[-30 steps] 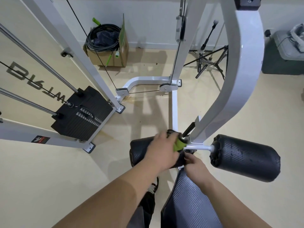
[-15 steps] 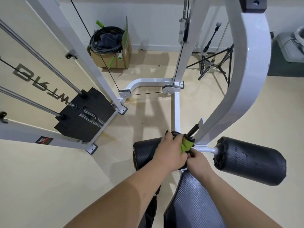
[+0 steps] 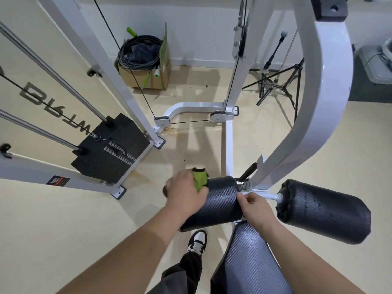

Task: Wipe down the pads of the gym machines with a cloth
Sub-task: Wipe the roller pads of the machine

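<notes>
Seeming soft, the cloth [image 3: 198, 181] is gripped by the left hand [image 3: 184, 193] at the firm pad's [image 3: 218, 205] 9 o'clock end, its 3 o'clock end pinched by the right hand [image 3: 257, 207].

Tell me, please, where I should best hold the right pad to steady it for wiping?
Probably the inner end of the right pad, beside the axle, coming over the top from your side. It lies roughly level as a round roller with its outer end free, so a wrap near the mount should steady it.
</notes>
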Motion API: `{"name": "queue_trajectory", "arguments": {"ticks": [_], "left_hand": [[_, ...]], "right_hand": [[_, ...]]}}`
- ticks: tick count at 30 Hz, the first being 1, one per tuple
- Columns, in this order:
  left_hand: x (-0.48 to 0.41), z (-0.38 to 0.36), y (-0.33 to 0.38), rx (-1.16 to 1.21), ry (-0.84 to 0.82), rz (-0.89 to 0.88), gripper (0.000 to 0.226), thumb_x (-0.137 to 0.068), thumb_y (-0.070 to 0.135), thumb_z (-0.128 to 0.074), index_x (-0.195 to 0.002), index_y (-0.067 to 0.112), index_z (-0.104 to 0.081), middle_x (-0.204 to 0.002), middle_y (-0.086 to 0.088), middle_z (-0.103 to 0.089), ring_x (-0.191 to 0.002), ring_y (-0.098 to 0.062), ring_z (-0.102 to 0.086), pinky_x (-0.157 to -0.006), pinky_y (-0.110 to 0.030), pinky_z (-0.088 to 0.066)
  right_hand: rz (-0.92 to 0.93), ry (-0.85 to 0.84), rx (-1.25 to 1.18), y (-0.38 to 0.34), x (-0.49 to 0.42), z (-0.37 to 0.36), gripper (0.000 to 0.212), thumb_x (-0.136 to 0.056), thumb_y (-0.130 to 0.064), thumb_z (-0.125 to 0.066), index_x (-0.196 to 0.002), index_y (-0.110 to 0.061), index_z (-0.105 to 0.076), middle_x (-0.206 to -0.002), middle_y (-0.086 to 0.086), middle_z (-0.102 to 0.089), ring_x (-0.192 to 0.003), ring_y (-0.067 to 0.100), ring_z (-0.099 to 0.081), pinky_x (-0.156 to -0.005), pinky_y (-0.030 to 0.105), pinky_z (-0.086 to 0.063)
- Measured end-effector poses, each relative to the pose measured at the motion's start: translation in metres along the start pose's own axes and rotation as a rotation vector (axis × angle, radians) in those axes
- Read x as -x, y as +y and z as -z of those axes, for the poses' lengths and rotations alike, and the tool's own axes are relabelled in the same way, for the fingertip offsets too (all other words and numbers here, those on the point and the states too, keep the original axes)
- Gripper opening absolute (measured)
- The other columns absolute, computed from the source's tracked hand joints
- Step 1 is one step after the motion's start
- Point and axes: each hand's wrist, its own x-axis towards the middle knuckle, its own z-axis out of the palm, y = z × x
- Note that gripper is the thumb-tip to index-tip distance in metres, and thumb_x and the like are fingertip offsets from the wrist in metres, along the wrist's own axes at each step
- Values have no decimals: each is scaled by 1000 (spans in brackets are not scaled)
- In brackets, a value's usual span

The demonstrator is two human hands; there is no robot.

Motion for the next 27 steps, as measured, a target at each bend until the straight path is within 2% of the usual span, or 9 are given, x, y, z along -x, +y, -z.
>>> {"name": "queue_trajectory", "arguments": {"ticks": [3, 6, 8, 10, 13, 17, 20, 24, 27], "left_hand": [[-4, -16, 50, 94, -131, -231, 49, -85, 32, -67, -128, 12, -55, -126, -10, -60, -118, -33, -55, -101, -39, -44], [8, -33, 62, 24, -207, -482, 57, -80, 27, -69, -133, 16, -53, -136, -6, -51, -128, -31, -43, -110, -44, -39], [16, -32, 41, 0, -180, -543, 62, -75, 22, -72, -134, 24, -52, -141, -1, -47, -129, -29, -41, -108, -46, -41], [24, -26, 7, 46, -84, -499, 63, -72, 22, -75, -131, 29, -53, -139, 2, -48, -125, -25, -43, -107, -45, -43], [31, -10, -43, 118, 112, -270, 59, -76, 26, -75, -132, 24, -56, -129, 0, -54, -117, -23, -48, -106, -41, -44], [12, -2, -40, 145, 143, 53, 54, -79, 30, -70, -130, 23, -56, -117, -5, -60, -108, -30, -55, -98, -44, -49], [2, -21, 13, 95, 65, -91, 59, -79, 29, -68, -135, 24, -54, -123, -9, -60, -112, -35, -55, -99, -44, -46], [1, -46, 81, -18, -108, -346, 61, -81, 26, -68, -138, 30, -50, -133, -1, -51, -125, -31, -42, -106, -44, -36], [-7, -39, 71, -66, -151, -445, 61, -82, 28, -69, -140, 33, -50, -134, -1, -49, -126, -30, -39, -108, -45, -34]], "right_hand": [[25, 14, -3, 4, -2, -5, 12, -101, -30, -57, -107, -20, -61, -95, 0, -70, -91, 24, -67, -79, 35, -51], [63, -18, 0, 16, 3, -6, 25, -95, -1, -49, -108, -20, -59, -88, 0, -68, -84, 22, -63, -69, 27, -47], [77, -22, 3, 21, 8, -5, 22, -95, 4, -48, -99, -16, -59, -80, -2, -64, -76, 20, -58, -62, 21, -41], [60, -29, -53, 21, 13, -5, 14, -101, -4, -53, -100, -14, -62, -83, -3, -67, -76, 15, -60, -63, 19, -40], [51, -35, -82, 21, 14, -5, 9, -104, -14, -54, -103, -15, -63, -91, -4, -69, -86, 15, -64, -69, 21, -41], [21, -45, -91, 12, 9, -6, 16, -103, -29, -54, -109, -16, -62, -105, -2, -69, -98, 17, -63, -86, 36, -48], [58, 2, -32, 11, 8, -13, 26, -101, -36, -55, -124, -24, -60, -113, -3, -68, -108, 23, -64, -97, 41, -51], [62, -15, -79, 25, 8, -14, 21, -99, -16, -55, -117, -23, -63, -102, 0, -73, -100, 24, -69, -93, 45, -55], [44, -18, -107, 26, 10, -10, 14, -99, -19, -60, -113, -21, -64, -102, 0, -73, -99, 21, -69, -88, 37, -52]]}}
